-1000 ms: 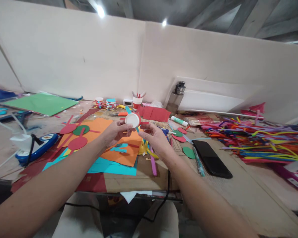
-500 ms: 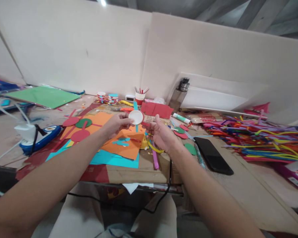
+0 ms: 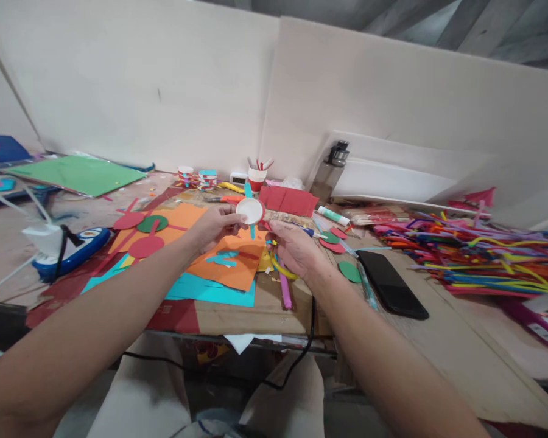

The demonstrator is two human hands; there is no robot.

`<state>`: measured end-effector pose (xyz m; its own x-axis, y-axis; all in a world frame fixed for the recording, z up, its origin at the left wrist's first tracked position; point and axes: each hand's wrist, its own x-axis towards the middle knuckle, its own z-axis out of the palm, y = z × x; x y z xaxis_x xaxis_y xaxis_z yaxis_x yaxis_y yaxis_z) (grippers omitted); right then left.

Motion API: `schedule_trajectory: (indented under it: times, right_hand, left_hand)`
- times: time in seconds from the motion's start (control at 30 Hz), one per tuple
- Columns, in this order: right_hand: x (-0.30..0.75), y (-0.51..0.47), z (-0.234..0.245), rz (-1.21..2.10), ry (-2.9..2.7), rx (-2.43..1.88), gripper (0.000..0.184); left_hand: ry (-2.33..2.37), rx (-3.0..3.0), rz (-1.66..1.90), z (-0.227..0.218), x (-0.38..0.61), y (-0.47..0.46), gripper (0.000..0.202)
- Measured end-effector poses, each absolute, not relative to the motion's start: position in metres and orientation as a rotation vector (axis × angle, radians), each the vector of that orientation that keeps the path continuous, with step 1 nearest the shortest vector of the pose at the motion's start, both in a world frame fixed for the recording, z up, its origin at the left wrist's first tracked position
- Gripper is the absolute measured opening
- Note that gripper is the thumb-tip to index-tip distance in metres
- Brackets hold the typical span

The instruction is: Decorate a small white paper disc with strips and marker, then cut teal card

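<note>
My left hand (image 3: 219, 225) grips a small white paper cup (image 3: 250, 210) by its side, the round white face turned towards me. Blue paper strips (image 3: 248, 190) stick out above and below the cup, and red shows along its right side. Close by on the right, my right hand (image 3: 296, 248) is closed, thumb and fingertips pinching a small red strip (image 3: 266, 225) at the cup's edge. Under the hands lie orange paper (image 3: 231, 271) with blue strip scraps (image 3: 222, 259) on it, and blue sheets (image 3: 210, 292).
Red and green paper discs (image 3: 147, 247) lie on the left, near a blue-and-white power strip (image 3: 73, 252). Rightward are a black phone (image 3: 393, 285), a glue stick (image 3: 334, 216) and many pipe cleaners (image 3: 484, 261). Behind stand a bottle (image 3: 329, 173) and a red-and-white cup (image 3: 257, 179).
My right hand has turned, its spread fingers closing into a pinch at the cup's right edge. The cup in my left hand has tipped slightly and risen a little in view.
</note>
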<state>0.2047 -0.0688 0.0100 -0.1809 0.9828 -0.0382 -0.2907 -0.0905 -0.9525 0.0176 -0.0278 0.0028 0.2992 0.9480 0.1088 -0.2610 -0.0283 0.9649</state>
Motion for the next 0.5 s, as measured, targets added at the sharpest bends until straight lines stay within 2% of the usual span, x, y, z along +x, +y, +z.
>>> schedule_trajectory:
  times: [0.5]
  right_hand:
    - [0.2075,-0.0658,0.0127,1.48,-1.129,-1.03,0.03]
  left_hand:
    - [0.827,1.451,1.133,0.009,0.0143,-0.0327,0.026]
